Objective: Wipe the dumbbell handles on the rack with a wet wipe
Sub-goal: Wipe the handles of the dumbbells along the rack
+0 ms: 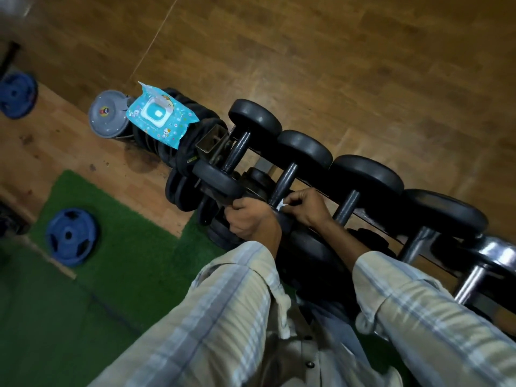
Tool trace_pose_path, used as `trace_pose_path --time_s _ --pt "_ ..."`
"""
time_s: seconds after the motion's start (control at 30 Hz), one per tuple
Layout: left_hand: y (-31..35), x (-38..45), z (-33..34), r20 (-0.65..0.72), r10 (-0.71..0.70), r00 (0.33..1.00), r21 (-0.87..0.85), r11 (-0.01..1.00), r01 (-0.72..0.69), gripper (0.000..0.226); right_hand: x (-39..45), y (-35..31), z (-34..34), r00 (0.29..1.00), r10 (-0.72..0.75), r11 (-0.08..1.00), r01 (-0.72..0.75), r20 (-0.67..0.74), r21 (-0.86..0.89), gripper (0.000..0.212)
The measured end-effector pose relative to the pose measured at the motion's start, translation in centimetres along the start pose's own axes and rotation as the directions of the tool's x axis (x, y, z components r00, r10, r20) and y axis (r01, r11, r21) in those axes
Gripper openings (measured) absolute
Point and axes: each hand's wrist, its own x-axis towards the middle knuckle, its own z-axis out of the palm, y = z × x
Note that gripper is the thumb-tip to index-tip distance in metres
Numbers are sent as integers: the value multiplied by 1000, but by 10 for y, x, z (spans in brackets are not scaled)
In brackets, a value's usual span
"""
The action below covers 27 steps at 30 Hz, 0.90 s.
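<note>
On the top row of the rack (371, 216), the right hand (305, 206) has a white wet wipe (280, 204) pinched against the near end of the second dumbbell's handle (283, 182), fingers curled tight around it. Left hand (250, 219) is curled over the near black weight (287, 223) of that same dumbbell, gripping it. Over at the far end, the blue wipes pack (160, 117) sits with its lid flipped open on a stack of black plates (178, 143).

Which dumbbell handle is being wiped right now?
The second dumbbell handle from the wipes pack end: only it has the white wipe pressed on by the right hand.
</note>
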Motion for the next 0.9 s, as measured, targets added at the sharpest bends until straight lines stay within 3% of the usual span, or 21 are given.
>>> trace_pose_path --time_s 0.13,0.3,0.43,0.5,0.6,0.63,0.7,0.77,0.9 --pt "-1 -2 4 -52 38 998 29 999 -37 28 16 0 8 976 167 950 -198 142 240 20" --pt "-4 -3 8 -117 116 986 106 989 -103 26 23 -9 5 919 269 872 -360 290 332 32" --pt "-4 -2 10 -141 83 986 108 992 -68 25 19 -20 2 881 265 728 -449 391 518 18" --pt "-2 -4 9 -139 81 987 95 993 -68 24 22 -21 2 875 226 660 -460 427 594 26" --pt "-1 -4 8 -125 81 989 129 990 -65 25 25 -31 5 866 230 675 -471 444 568 12" --pt "-1 -3 7 -125 70 990 130 990 -54 25 27 -31 9 859 238 684 -479 452 550 33" --pt "0 -2 8 -112 58 992 115 992 -45 25 28 -32 17 871 305 701 -479 385 529 56" --pt "1 -2 8 -98 59 993 104 993 -49 25 25 -34 20 897 339 738 -441 284 511 53" --pt "4 -2 7 -69 51 996 92 995 -44 26 17 -34 17 916 376 805 -397 139 441 73"
